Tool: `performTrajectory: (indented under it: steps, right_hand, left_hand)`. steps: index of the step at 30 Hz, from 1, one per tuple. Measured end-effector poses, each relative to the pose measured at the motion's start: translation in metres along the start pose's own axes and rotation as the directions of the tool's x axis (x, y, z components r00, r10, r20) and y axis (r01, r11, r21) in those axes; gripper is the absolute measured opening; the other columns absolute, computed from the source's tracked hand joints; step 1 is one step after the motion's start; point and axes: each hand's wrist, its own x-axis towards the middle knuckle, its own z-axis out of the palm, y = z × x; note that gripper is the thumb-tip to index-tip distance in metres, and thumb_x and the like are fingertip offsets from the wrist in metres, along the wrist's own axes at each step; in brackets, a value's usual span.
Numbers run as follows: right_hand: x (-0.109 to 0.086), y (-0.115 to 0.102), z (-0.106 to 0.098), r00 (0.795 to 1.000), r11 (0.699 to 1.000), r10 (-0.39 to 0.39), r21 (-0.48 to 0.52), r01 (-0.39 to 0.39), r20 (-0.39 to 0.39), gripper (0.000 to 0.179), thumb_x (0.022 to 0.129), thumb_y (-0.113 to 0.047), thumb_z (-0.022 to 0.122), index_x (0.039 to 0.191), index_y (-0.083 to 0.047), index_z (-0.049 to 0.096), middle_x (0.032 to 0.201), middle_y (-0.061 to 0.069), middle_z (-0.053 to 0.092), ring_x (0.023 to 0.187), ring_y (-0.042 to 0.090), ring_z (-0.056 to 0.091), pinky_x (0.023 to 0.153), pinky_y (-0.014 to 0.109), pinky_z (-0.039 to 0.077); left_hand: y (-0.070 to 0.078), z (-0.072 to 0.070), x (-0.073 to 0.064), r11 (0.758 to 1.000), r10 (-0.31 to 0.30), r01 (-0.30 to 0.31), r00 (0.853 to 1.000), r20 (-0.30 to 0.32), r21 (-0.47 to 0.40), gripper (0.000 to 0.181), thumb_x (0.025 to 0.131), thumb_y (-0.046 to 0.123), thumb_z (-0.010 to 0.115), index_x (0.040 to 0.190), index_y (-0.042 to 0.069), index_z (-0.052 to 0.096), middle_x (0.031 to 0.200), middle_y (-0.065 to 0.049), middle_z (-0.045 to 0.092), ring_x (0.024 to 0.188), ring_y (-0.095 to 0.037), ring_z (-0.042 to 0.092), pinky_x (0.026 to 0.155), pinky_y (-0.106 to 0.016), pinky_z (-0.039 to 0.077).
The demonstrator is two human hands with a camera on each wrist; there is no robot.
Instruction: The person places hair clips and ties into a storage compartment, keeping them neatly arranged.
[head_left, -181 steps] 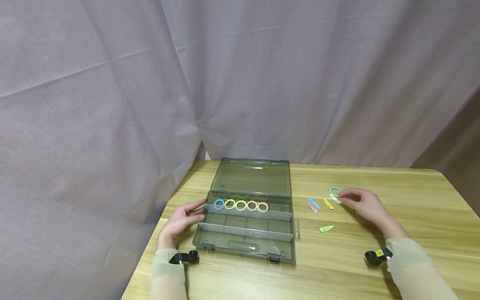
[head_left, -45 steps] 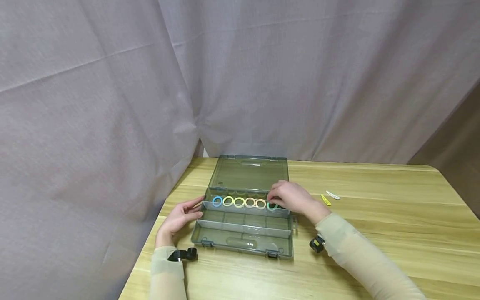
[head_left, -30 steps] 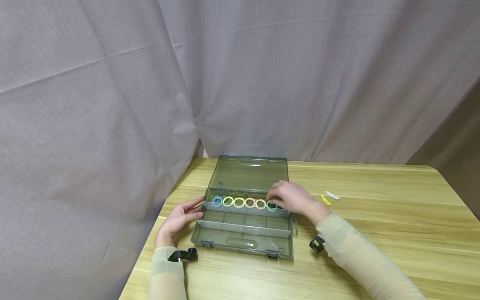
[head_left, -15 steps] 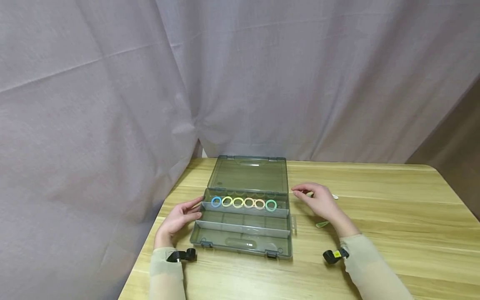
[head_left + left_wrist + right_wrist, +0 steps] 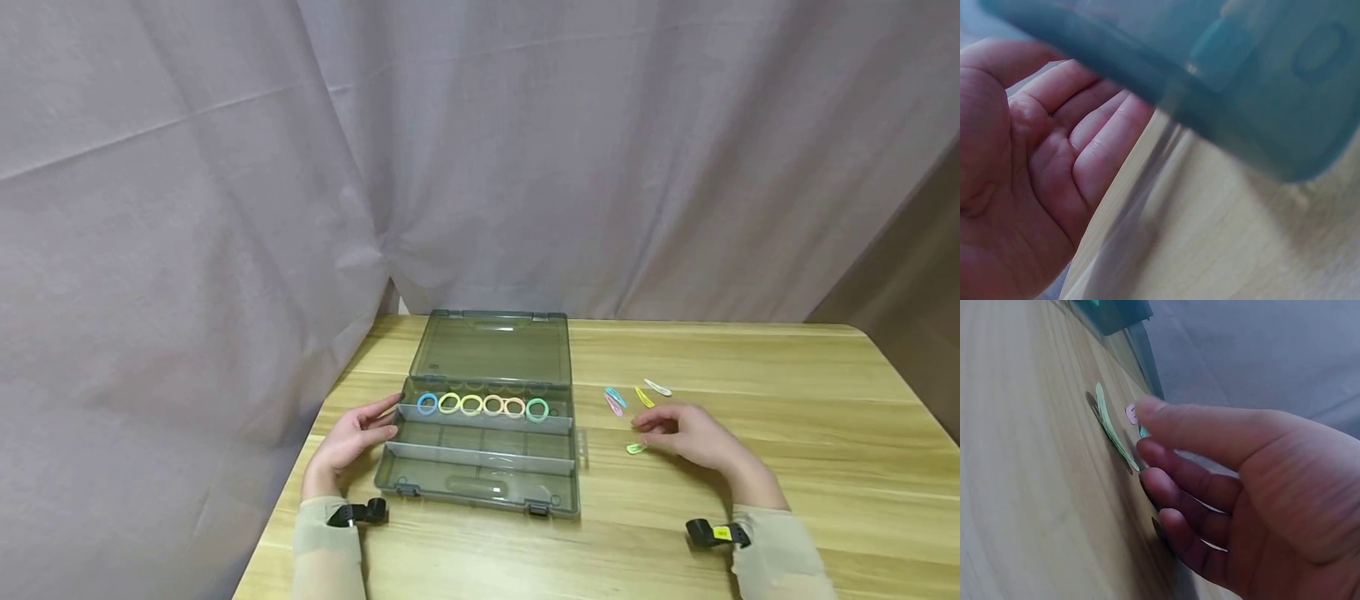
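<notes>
A translucent grey-green compartment box (image 5: 480, 517) lies on the table with its lid folded back. Blue (image 5: 427, 404), yellow, peach and green hair ties (image 5: 537, 410) line its rear compartment. At the box's left side rests my left hand (image 5: 348, 442); in the left wrist view its fingers (image 5: 1113, 134) extend along the box wall, partly hidden by it. My right hand (image 5: 697, 437) hovers right of the box with fingers loosely bent, beside a light-green snap hair clip (image 5: 635, 448). The right wrist view shows that hair clip (image 5: 1113, 434) just beyond the fingertips, with nothing between them.
Beyond my right hand lie a blue hair clip (image 5: 616, 397), a pink hair clip (image 5: 613, 405), a yellow hair clip (image 5: 643, 397) and a white hair clip (image 5: 657, 387). A grey curtain (image 5: 510, 167) hangs behind the wooden table (image 5: 750, 358).
The green hair tie went from beside the white clip into the box's rear compartment. My right hand let it go and moved right, to the light-green clip. My left hand stayed at the box.
</notes>
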Motion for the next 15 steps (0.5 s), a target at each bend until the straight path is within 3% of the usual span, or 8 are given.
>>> performTrajectory:
  steps: [7,15]
  right_hand:
    - [-0.0007,0.0031,0.0030,0.997,0.997,-0.050,-0.063,0.054,0.059,0.030,0.086,-0.022,0.091,0.111,-0.011,0.079,0.100,-0.006,0.075,0.089,0.008,0.065,0.078,0.025,0.055]
    - [0.0000,0.0031,0.0092,0.998,0.995,-0.051,-0.089,0.053,0.027,0.025,0.084,-0.020,0.093,0.103,-0.013,0.078,0.093,-0.009,0.071,0.085,0.005,0.062,0.075,0.025,0.054]
  left_hand:
    - [-0.0037,-0.0020,-0.0011,1.000,0.002,-0.002,1.000,0.004,0.022,0.068,0.098,0.001,0.072,0.158,-0.008,0.042,0.168,-0.021,0.035,0.149,-0.045,0.040,0.118,-0.029,0.040]
    - [-0.0041,-0.0035,0.0005,0.997,0.016,-0.016,1.000,0.002,0.077,0.067,0.099,0.002,0.072,0.158,-0.008,0.043,0.168,-0.021,0.036,0.148,-0.045,0.042,0.114,-0.022,0.043]
